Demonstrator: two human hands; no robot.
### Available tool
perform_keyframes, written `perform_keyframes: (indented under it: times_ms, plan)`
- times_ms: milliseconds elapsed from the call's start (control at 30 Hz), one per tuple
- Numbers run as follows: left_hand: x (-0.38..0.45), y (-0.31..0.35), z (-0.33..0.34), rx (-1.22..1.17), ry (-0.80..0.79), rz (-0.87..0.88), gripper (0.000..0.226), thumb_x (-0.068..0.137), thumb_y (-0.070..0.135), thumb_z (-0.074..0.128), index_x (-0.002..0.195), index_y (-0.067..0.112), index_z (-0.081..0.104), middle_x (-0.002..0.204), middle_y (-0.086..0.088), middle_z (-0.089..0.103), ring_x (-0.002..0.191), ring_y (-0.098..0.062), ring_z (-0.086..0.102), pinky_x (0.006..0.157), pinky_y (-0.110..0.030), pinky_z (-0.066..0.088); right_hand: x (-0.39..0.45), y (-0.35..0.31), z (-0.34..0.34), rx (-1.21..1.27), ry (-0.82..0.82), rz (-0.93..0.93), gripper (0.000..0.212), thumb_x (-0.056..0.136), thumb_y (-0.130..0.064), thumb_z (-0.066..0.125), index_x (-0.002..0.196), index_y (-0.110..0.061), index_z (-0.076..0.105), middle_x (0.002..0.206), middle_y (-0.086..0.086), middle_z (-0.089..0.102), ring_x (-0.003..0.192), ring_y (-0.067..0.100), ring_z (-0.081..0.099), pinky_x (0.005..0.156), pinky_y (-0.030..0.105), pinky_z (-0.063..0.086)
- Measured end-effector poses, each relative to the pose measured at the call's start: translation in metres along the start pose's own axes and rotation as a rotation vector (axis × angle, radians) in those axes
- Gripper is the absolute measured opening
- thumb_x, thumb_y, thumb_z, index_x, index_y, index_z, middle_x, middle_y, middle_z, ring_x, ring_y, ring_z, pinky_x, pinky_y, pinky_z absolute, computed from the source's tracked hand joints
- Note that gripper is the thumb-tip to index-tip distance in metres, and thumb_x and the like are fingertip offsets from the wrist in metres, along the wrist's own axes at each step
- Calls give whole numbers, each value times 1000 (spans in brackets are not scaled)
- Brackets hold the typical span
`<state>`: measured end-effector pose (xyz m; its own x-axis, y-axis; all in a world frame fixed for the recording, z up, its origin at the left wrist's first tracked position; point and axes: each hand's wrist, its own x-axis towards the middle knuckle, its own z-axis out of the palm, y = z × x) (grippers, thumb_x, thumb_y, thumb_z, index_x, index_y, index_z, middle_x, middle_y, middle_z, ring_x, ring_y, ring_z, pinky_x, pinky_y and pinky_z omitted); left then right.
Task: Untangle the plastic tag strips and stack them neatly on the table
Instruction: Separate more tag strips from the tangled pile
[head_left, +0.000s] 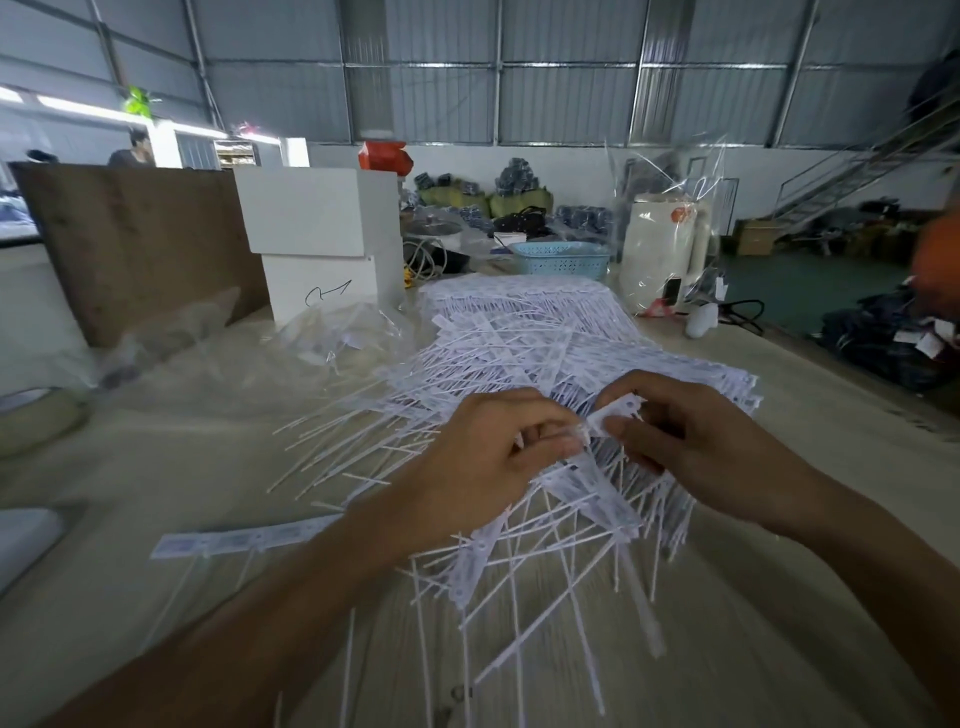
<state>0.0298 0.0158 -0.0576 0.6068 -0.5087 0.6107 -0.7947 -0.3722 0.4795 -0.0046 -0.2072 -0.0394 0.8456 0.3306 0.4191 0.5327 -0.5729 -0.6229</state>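
— Item, nearest: loose tangle of tag strips on the surface, thin tails crossed every way. How will they handle?

— Light and springy, I'd judge; the tails bend and snag on one another, the flat printed heads are stiffer. Best taken by the head bar, not the tail.

— Item, hands?

— Left hand curled, fingertips pinching a strip in the tangle. Right hand likewise curled, thumb and fingers pinching the head of one strip, lifted just above the heap. The hands nearly touch.

— Item, near left?

— One strip laid flat alone on the surface.

— Item, beyond the hands?

— Large heap of strips, partly fanned in order, mid-surface. Likely slippery in bulk; a stack could slide.

— Item, far?

— Clear plastic bags, white boxes, blue basket, white kettle.
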Motion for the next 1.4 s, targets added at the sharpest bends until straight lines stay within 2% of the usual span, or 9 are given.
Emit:
perform_keyframes:
  times_ms: [233,433,600,767,867,967,1167,1300,1400]
  plan:
    - [4,2,10,-136,-58,-227,16,91,45,67,105,37,70,89,22,67,72,-1,65,64,-17,52,1,2,-3,68,102,5,9,97,-23,63,98,-30,69,57,12,55,56,35,50,54,27,40]
    - [-1,0,8,-14,-107,-194,15,98,46,55,112,41,60,81,9,69,56,-10,63,55,-35,51,3,0,3,178,190,-36,8,100,-14,59,98,-16,66,60,12,55,48,9,46,50,13,36]
    - [-5,1,-5,7,-88,-171,20,94,42,57,105,32,70,68,6,66,49,-8,55,49,-26,40,1,5,8,-158,181,-132,7,97,-27,59,96,-23,65,59,5,56,51,18,50,55,29,40]
    - [-12,3,-14,-70,-181,-127,18,93,37,62,101,27,75,66,4,67,49,-5,53,52,-26,42,5,19,-17,-277,461,9,10,101,-15,58,95,-23,59,57,-4,59,48,4,55,49,10,39]
    - [-11,1,-10,22,-150,-143,25,102,37,53,122,35,68,62,12,63,46,0,49,53,-27,41,1,14,-13,19,304,88,23,104,-17,52,116,-35,59,67,2,66,45,8,47,46,19,40]
    - [-8,1,-8,84,-122,-164,32,105,29,46,134,36,59,62,29,57,48,1,50,55,-22,37,3,-2,9,85,138,51,24,106,-15,48,107,-25,70,66,2,61,50,5,45,51,15,36]
    - [-13,4,-13,-14,-174,-68,20,104,20,46,117,36,41,76,5,60,52,-17,50,53,-45,44,0,-12,18,186,8,70,25,95,-37,60,87,-15,70,60,-8,49,52,4,43,53,16,35]
    - [-18,2,-10,71,-193,-5,23,99,23,57,117,31,46,87,16,63,64,-7,59,54,-30,48,-2,-11,14,341,25,154,19,96,-26,63,85,-11,68,62,-2,50,49,8,39,49,21,33]
    - [-21,0,-9,310,-62,80,16,98,39,56,110,28,56,89,13,66,73,-11,60,63,-37,51,-6,-14,13,447,4,169,20,92,-31,66,81,-14,67,64,4,48,48,8,38,47,21,31]
